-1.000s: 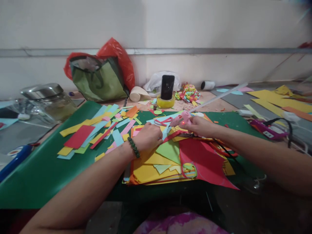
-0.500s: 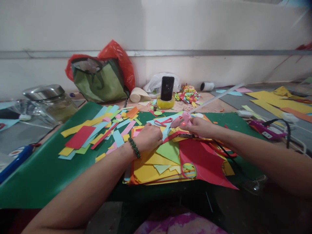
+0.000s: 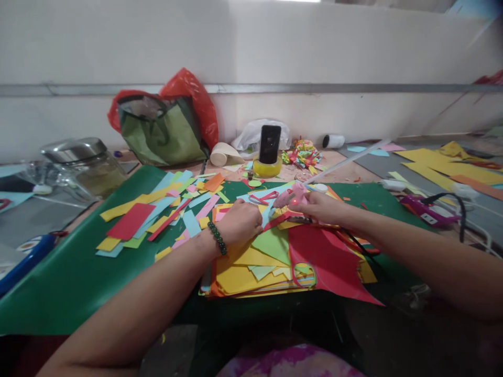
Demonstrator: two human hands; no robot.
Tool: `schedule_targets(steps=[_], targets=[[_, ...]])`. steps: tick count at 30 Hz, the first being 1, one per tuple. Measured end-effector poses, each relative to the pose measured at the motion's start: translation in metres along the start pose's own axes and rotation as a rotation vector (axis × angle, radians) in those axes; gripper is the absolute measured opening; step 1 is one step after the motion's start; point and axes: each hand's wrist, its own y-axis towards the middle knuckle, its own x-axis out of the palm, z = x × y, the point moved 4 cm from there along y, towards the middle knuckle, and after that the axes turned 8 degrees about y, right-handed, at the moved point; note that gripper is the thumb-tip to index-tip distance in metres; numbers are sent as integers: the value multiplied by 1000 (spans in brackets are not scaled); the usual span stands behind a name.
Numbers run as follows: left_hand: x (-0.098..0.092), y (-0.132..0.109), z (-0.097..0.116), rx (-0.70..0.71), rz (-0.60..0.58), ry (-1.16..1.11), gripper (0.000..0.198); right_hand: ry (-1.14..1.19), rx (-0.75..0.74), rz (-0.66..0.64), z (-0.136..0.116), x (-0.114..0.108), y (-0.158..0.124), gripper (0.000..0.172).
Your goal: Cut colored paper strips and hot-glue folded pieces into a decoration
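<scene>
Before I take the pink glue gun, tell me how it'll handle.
The pink glue gun probably won't flex, having a rigid-looking body. The long clear stick jutting from its rear may make it awkward and prone to tip.

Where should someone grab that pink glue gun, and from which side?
Likely the rear of the glue gun, below its stick, coming from the right, as the right hand does: its front points left, and the stick slants up, out of the way.

Bare forearms (image 3: 157, 292) angled inward, both hands (image 3: 241, 222) curled
</scene>
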Motion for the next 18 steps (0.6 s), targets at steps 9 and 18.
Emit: schedule_targets(steps=[9,18], targets=[[6,1,-5,1,43,-83,22,107,-57,85,-5,-12,-8,48],[-1,0,-13,-154,14,-192,33,164,-119,323,4,-43,-7,53]])
